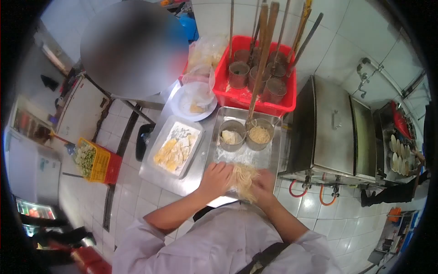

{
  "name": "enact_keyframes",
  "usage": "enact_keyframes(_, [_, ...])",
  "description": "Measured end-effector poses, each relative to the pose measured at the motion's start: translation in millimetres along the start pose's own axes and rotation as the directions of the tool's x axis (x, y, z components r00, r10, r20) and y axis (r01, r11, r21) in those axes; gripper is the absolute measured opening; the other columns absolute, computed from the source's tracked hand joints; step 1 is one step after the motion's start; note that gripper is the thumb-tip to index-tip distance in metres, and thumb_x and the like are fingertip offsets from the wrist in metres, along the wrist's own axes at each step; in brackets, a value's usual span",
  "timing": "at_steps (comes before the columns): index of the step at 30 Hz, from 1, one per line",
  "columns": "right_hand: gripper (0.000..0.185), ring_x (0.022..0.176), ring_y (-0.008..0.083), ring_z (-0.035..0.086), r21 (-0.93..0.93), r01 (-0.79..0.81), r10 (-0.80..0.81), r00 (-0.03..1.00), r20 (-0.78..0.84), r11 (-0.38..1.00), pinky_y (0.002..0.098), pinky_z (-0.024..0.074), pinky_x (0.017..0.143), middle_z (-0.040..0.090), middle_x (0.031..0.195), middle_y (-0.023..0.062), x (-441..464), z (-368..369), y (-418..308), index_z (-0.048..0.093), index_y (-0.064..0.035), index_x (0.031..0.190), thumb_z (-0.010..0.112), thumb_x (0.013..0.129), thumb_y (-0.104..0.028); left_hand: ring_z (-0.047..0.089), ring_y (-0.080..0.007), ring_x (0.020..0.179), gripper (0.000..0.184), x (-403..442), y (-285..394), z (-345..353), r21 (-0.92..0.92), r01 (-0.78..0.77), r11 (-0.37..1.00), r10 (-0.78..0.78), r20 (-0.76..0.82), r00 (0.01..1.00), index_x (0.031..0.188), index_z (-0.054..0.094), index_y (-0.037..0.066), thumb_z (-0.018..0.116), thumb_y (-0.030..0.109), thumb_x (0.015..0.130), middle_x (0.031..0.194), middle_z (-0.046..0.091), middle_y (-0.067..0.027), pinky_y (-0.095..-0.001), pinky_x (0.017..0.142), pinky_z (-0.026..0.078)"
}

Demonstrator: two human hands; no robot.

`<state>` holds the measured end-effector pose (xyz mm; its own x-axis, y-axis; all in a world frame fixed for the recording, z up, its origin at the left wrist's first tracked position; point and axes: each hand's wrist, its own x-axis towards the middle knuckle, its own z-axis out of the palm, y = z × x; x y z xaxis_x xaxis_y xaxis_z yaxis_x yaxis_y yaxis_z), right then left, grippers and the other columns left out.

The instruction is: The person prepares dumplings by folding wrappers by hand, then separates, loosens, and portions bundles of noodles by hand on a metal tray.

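Note:
My left hand (216, 177) is closed on the left side of a bundle of pale noodles (243, 181). On the bundle's right side is my right hand (263, 185), blurred, its fingers hard to make out. Both hands are over the near part of a metal tray (278, 132) dusted with flour. Just beyond them in the tray stand two round strainers. The left strainer (232, 145) holds a pale, floury lump; the right strainer (259, 144) holds noodles, and a long wooden handle rises beside it.
Left of the tray lies a white container (199, 137) with floury yellow pieces. Behind it are a white bowl (175, 103) and plastic bags. A red basket (287, 101) holds several long-handled strainers. A steel cooker (327, 123) stands right; a blurred person is at the upper left.

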<state>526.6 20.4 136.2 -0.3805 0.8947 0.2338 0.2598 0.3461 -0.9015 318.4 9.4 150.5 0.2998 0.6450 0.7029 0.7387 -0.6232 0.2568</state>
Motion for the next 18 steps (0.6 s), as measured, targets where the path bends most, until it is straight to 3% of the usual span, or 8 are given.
enact_keyframes(1, [0.026,0.105,0.0292,0.062,-0.371,-0.095,0.236,0.904,0.356,0.924,0.0430,0.0447,0.098,0.067,0.109,0.0150,-5.2,12.7,60.8,0.071,-0.0014,0.103,0.069,0.082,-0.017,0.065,-0.0337,0.089,0.022,-13.2,7.6,-0.7,-0.050,0.126,0.991,-0.119,0.115,0.986,0.095,0.069,0.007,0.068,0.024,0.083,0.097,0.070,-0.0164,-0.0470,0.084,0.049])
enact_keyframes(2, [0.026,0.105,0.0282,0.064,-0.638,0.138,0.427,0.635,0.644,0.758,0.0400,0.0458,0.098,0.069,0.106,0.0153,-11.2,25.3,121.8,0.073,-0.0024,0.102,0.072,0.085,-0.022,0.066,-0.0338,0.089,0.023,-50.5,47.0,-19.8,-0.093,0.337,0.937,-0.295,0.305,0.905,0.098,0.069,0.006,0.064,0.025,0.085,0.095,0.070,-0.0180,-0.0470,0.082,0.050])
enact_keyframes(3, [0.026,0.105,0.0282,0.064,-0.604,0.100,0.465,0.543,0.699,0.791,0.0400,0.0458,0.098,0.069,0.106,0.0153,-73.3,34.6,106.5,0.073,-0.0024,0.102,0.072,0.085,-0.022,0.067,-0.0338,0.088,0.024,-69.5,80.2,-38.0,-0.092,0.533,0.841,-0.433,0.476,0.766,0.100,0.069,0.006,0.061,0.026,0.088,0.093,0.070,-0.0196,-0.0471,0.080,0.051])
enact_keyframes(4, [0.021,0.102,0.0303,0.063,-0.629,0.219,0.311,0.720,0.620,0.746,0.0415,0.0460,0.097,0.067,0.103,0.0157,-19.6,28.5,116.4,0.071,-0.0022,0.099,0.069,0.084,-0.017,0.068,-0.0339,0.087,0.026,-37.4,35.3,-19.9,-0.087,0.551,0.830,-0.439,0.507,0.742,0.103,0.068,0.005,0.057,0.026,0.091,0.092,0.070,-0.0212,-0.0471,0.079,0.053])
enact_keyframes(6, [0.013,0.097,0.0344,0.060,-0.707,0.392,-0.049,0.890,0.453,0.588,0.0445,0.0465,0.093,0.063,0.097,0.0164,40.1,10.5,131.5,0.066,-0.0017,0.094,0.062,0.084,-0.007,0.068,-0.0347,0.085,0.029,-0.7,-29.3,17.4,-0.094,0.122,0.988,-0.078,0.383,0.920,0.107,0.066,0.005,0.057,0.027,0.090,0.087,0.068,-0.0222,-0.0469,0.074,0.053])
enact_keyframes(8, [0.011,0.095,0.0365,0.058,-0.650,0.386,-0.037,0.875,0.482,0.654,0.0460,0.0467,0.091,0.062,0.094,0.0167,-96.5,22.6,87.4,0.064,-0.0014,0.092,0.058,0.083,-0.002,0.066,-0.0348,0.089,0.026,-37.5,-20.1,12.3,0.198,0.575,0.794,-0.468,0.802,0.371,0.107,0.063,0.004,0.060,0.011,0.082,0.101,0.065,-0.0187,-0.0469,0.075,0.052])
enact_keyframes(10, [0.020,0.111,0.0343,0.053,-0.587,0.070,-0.025,0.996,0.084,0.806,0.0489,0.0424,0.099,0.061,0.109,0.0144,-14.8,-18.7,57.8,0.066,-0.0014,0.097,0.059,0.079,-0.008,0.064,-0.0280,0.091,0.027,21.9,10.8,-67.9,0.054,0.392,0.919,-0.360,0.525,0.772,0.105,0.063,0.004,0.056,-0.004,0.081,0.100,0.063,-0.0132,-0.0405,0.072,0.051])
enact_keyframes(18, [0.023,0.115,0.0330,0.052,-0.838,0.158,0.245,0.914,0.325,0.522,0.0481,0.0440,0.096,0.056,0.120,0.0143,6.6,-14.6,29.9,0.069,-0.0020,0.104,0.060,0.084,-0.010,0.050,-0.0078,0.079,0.021,165.6,34.6,-161.8,-0.710,0.346,0.613,-0.179,0.302,0.936,0.096,0.061,0.000,0.052,-0.010,0.081,0.094,0.052,-0.0021,-0.0216,0.066,0.041])
